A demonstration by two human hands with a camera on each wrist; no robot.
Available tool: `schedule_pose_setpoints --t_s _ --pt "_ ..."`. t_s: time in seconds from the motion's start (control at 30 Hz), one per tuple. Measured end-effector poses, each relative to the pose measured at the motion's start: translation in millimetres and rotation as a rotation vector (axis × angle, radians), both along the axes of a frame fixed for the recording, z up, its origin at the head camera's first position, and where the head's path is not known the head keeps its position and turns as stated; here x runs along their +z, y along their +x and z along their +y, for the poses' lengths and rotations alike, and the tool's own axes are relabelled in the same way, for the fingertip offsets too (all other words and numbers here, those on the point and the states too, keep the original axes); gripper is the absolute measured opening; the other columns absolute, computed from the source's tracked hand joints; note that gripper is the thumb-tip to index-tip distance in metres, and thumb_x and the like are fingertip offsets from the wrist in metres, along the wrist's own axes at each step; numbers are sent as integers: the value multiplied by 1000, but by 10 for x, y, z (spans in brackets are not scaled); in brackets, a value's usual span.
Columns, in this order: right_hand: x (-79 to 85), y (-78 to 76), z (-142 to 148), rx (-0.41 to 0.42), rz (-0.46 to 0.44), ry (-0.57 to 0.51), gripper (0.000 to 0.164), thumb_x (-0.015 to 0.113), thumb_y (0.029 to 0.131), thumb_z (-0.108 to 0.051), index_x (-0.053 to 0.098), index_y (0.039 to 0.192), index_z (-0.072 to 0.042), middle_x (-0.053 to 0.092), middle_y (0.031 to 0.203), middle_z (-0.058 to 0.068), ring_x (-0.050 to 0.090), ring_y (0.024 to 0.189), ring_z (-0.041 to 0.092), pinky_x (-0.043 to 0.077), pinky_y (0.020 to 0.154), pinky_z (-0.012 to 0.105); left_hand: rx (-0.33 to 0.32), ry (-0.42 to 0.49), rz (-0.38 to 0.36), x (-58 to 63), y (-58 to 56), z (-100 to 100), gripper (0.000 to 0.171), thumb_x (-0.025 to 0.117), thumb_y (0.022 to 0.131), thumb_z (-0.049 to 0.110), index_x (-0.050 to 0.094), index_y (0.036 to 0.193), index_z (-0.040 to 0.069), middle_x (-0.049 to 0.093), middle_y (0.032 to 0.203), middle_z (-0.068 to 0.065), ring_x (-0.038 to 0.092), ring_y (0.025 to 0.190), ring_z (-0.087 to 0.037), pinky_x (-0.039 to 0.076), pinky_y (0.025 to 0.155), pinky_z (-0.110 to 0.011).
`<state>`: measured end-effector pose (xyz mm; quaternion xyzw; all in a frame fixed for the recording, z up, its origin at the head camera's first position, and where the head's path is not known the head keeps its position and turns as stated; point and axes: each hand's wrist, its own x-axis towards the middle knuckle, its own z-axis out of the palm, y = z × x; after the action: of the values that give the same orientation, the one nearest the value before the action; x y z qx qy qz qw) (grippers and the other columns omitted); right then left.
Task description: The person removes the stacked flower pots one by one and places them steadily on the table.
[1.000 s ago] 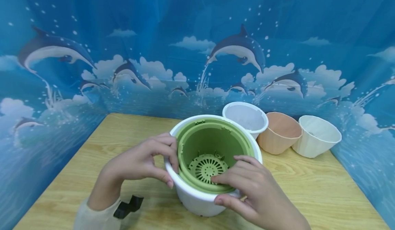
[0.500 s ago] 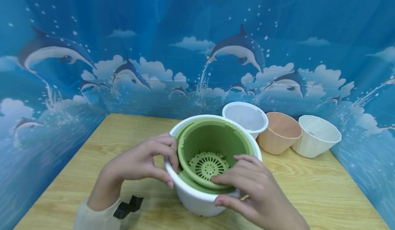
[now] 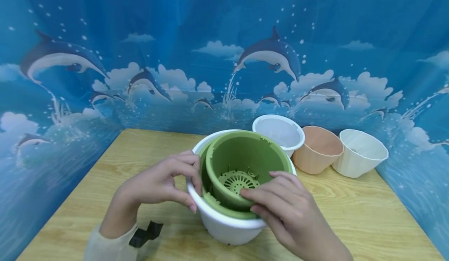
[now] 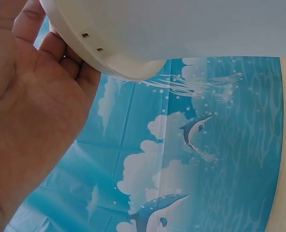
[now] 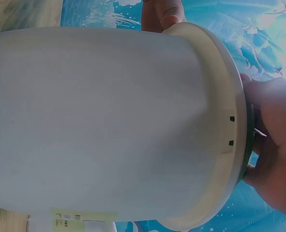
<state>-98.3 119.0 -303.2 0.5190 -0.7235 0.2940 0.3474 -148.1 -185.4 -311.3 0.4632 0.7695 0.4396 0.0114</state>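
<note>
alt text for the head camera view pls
A person's left hand holds a round white plastic pot; their right hand pinches a tilted green plastic pot inside it, within another green pot. Behind: another white pot, peach pot, cream pot, on a wood-grain table and blue dolphin-print backdrop.

The left hand (image 3: 166, 181) grips the white pot (image 3: 229, 230) at left; the right hand (image 3: 289, 204) pinches the tilted inner green pot (image 3: 245, 152).

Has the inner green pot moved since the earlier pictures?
Yes: in the head view, the inner green pot has shifted up and slightly right against the big white pot.
</note>
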Motion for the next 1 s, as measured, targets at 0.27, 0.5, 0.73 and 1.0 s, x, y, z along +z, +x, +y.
schedule_pose_setpoints --t_s 0.27,0.5,0.73,1.0 --pt "11 3 10 -1 -49 -21 30 59 92 -8 70 119 -8 67 98 -2 55 89 13 38 85 24 -4 -2 -6 0 -3 4 24 89 70 27 72 87 30 58 88 12 48 88 -12 42 82 -33" --pt "-19 -6 25 -40 -11 -78 23 54 102 -16 75 107 -7 70 95 0 60 89 17 38 98 30 -4 -4 -4 -3 -11 6 24 89 70 28 72 87 30 58 88 12 47 88 -12 41 83 -33" --pt "-9 -20 37 -124 32 -118 23 54 101 -17 75 99 -7 71 91 2 63 87 17 35 108 32 -2 -7 -16 -3 -10 6 24 89 70 27 72 87 30 57 88 12 48 88 -13 42 82 -33" --pt "-8 -88 43 -130 76 -176 17 61 83 -1 75 93 -5 71 89 4 63 87 22 37 110 37 -1 -1 -10 -2 -7 -1 25 89 69 28 72 87 30 57 88 12 48 88 -13 42 83 -33"
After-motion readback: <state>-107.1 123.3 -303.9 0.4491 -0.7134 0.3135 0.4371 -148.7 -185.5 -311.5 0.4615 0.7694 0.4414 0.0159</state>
